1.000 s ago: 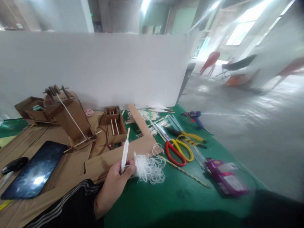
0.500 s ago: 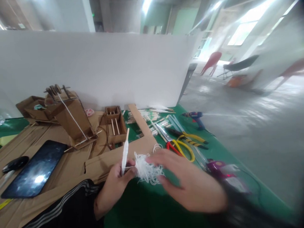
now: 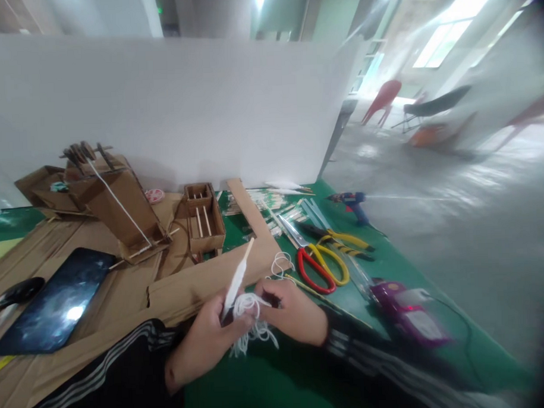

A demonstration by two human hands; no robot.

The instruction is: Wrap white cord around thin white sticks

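Observation:
A thin wooden stick wrapped in white string [image 3: 237, 280] slants up out of my left hand [image 3: 203, 343], whose fingers are closed around its lower end. Against that stick, a loose tangle of white string [image 3: 257, 329] hangs between my hands, and my left thumb presses on it. My right hand [image 3: 298, 310] is curled at the tangle's right side, thumb and fingers pinching the string. A few loops of string lie on the cardboard strip [image 3: 199, 288] just beyond my right hand.
Red and yellow scissors [image 3: 316, 269], pliers [image 3: 351, 240], a glue gun [image 3: 355, 204] and a purple device [image 3: 409, 312] lie on the right. Left are a tablet [image 3: 56, 301], a black-handled tool [image 3: 20, 292] and a cardboard model [image 3: 115, 203]. A divided cardboard box [image 3: 205, 221] stands behind.
My right hand has moved left and closed on the string. The tangle has drawn closer to my left hand and looks smaller. The wrapped stick now leans more to the right.

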